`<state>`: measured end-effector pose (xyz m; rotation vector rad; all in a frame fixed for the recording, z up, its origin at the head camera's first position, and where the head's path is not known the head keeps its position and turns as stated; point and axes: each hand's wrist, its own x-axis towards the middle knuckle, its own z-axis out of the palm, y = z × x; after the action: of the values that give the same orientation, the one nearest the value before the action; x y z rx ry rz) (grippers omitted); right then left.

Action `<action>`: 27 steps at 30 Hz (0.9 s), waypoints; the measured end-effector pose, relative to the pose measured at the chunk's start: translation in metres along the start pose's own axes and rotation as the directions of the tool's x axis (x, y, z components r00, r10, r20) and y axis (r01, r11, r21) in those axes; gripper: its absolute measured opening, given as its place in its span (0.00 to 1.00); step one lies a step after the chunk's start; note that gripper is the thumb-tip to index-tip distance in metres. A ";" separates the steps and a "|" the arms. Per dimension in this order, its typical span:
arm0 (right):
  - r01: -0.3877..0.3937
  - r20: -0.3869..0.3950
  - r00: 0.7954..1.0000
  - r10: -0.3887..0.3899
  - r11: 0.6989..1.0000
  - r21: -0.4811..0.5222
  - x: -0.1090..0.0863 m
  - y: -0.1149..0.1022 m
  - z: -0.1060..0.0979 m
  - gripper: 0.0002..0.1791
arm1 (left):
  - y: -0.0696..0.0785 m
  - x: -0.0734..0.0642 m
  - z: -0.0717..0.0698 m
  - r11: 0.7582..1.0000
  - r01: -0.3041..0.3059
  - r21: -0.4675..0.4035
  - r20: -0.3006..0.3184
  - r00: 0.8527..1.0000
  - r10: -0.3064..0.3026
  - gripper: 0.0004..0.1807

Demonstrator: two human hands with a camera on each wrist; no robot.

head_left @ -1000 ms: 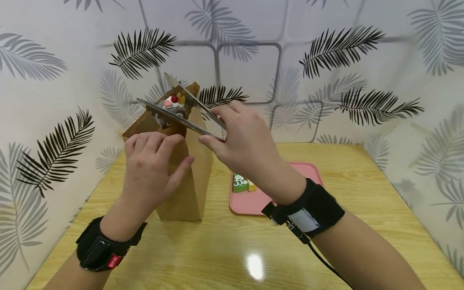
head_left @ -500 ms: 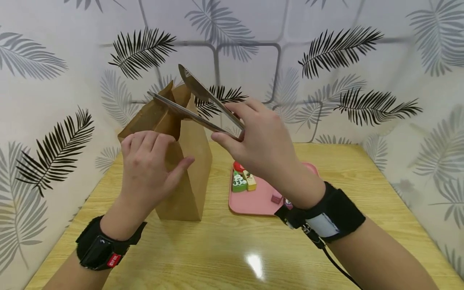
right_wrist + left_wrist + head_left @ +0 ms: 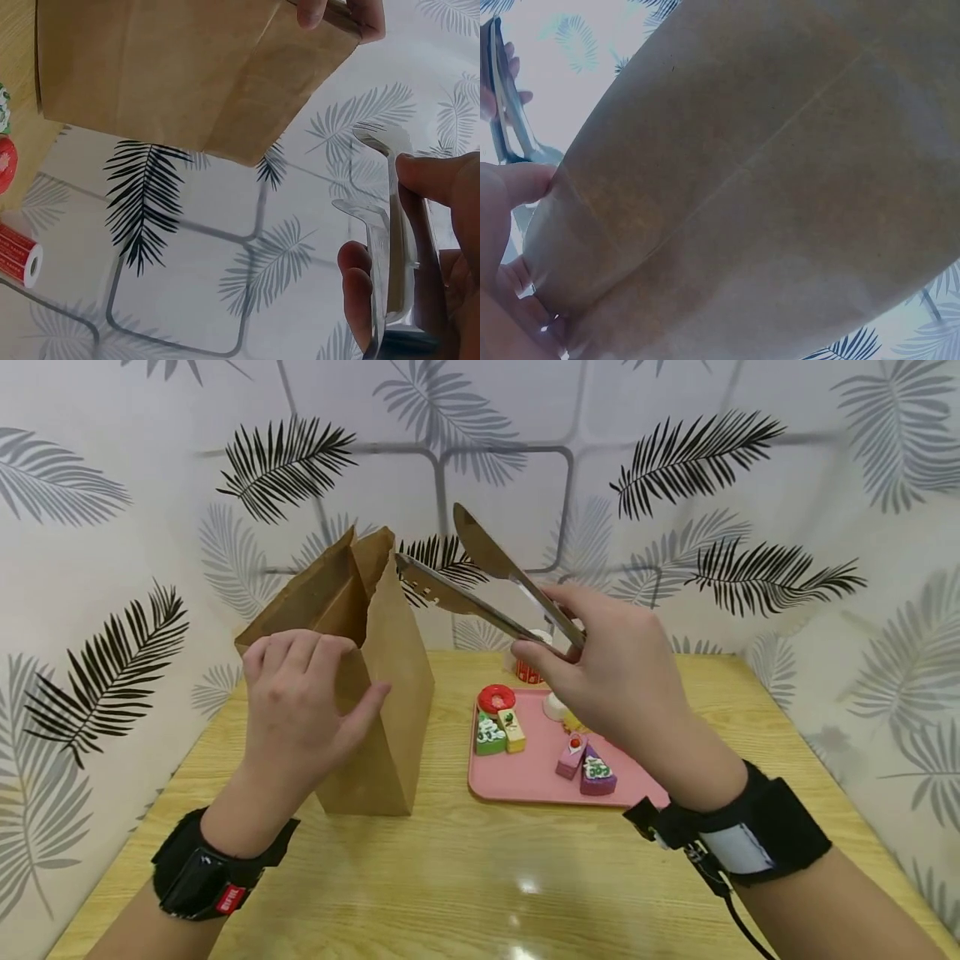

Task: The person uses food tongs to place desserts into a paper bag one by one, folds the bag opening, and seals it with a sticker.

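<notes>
A brown paper bag point(image 3: 408, 693) stands upright on the left of the table, its top open. My left hand point(image 3: 296, 710) grips the near edge of its mouth, fingers over the rim; in the left wrist view the thumb point(image 3: 529, 184) presses the outside. The bag's contents are hidden. To the right of the bag, raised in the air, my right hand point(image 3: 618, 660) holds metal tongs point(image 3: 486, 550). Their arms are spread, with nothing between the tips. In the right wrist view the tongs point(image 3: 394, 225) lie between thumb and fingers.
A pink tray point(image 3: 517, 783) bears a red ring doughnut point(image 3: 497, 698), green point(image 3: 491, 739), yellow point(image 3: 512, 731), pink point(image 3: 572, 760) and purple point(image 3: 597, 781) toy cake pieces, and others partly behind the right arm. Behind it stands a red-and-white cylinder point(image 3: 528, 670).
One second ago the tongs held a dark cake piece with a red berry at the bag's mouth; now it is out of sight. The right hand has moved right with the tongs. The left stays.
</notes>
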<state>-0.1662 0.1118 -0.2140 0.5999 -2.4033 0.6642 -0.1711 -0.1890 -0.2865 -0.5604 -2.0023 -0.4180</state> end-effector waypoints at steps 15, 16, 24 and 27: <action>-0.113 0.047 0.992 0.117 0.991 -0.078 -0.035 0.040 -0.009 0.30 | 0.002 0.001 0.001 0.999 -0.015 0.037 0.004 1.000 0.015 0.24; -0.119 0.049 0.991 0.123 0.989 -0.085 -0.038 0.042 -0.009 0.30 | 0.001 0.002 0.001 0.999 -0.016 0.038 0.006 1.000 0.016 0.24; -0.135 0.048 0.989 0.141 0.985 -0.107 -0.057 0.059 -0.006 0.30 | 0.001 0.002 0.001 0.999 -0.023 0.049 0.010 1.000 0.022 0.24; -0.138 0.034 0.989 0.143 0.984 -0.109 -0.063 0.065 -0.005 0.30 | 0.001 0.002 0.000 0.998 -0.025 0.052 0.012 1.000 0.024 0.24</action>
<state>-0.1529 0.1816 -0.2704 0.4067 -2.5193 0.5826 -0.1717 -0.1875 -0.2848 -0.5556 -2.0090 -0.3476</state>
